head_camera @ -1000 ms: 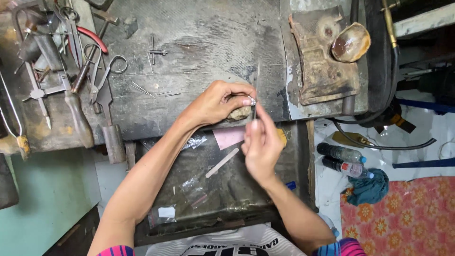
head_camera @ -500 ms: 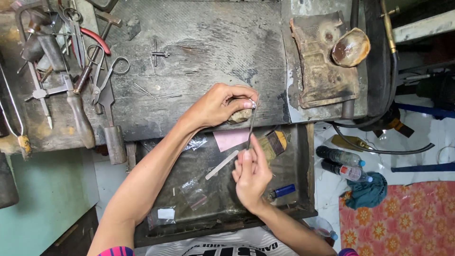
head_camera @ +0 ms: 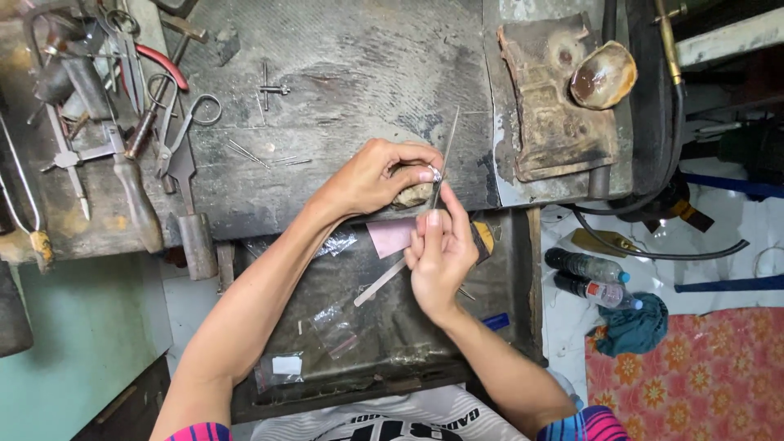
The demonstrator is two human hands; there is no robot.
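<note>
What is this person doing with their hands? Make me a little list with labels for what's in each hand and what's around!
Left hand: left hand pinches a small silver ring against a wooden peg at the bench edge.
Right hand: right hand holds a thin needle file, its tip pointing up past the ring.
Bench: dark, worn workbench.
Tools at left: red-handled pliers, scissors.
Drawer below: pink paper, small plastic bags.
Top right: shell-like dish.
</note>
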